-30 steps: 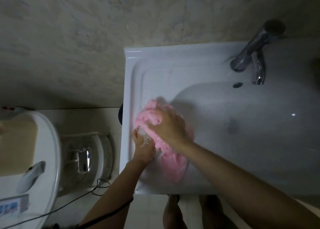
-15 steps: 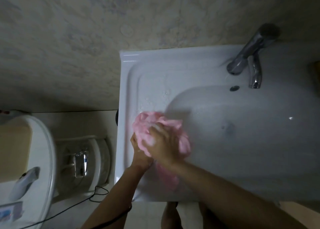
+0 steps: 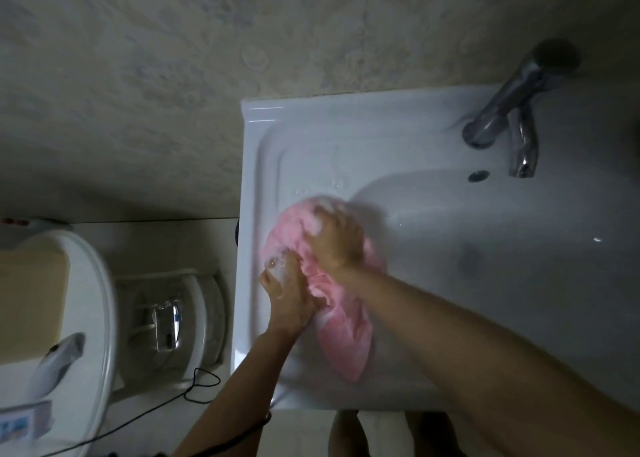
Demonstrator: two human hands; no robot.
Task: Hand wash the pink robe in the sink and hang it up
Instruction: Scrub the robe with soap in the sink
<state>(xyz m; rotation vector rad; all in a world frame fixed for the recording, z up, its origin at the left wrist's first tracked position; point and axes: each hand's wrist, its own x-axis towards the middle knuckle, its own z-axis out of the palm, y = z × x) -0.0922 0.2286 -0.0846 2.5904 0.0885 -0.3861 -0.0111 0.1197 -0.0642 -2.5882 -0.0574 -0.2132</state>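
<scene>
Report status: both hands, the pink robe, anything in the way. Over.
Left hand and right hand both grip the pink robe. Robe sudsy, bunched on left ledge of sink. Faucet well clear; nothing blocking.

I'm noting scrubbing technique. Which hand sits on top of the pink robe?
The right hand, curled over the top of the robe; the left hand grips it lower down, by the left edge of the sink.
</scene>
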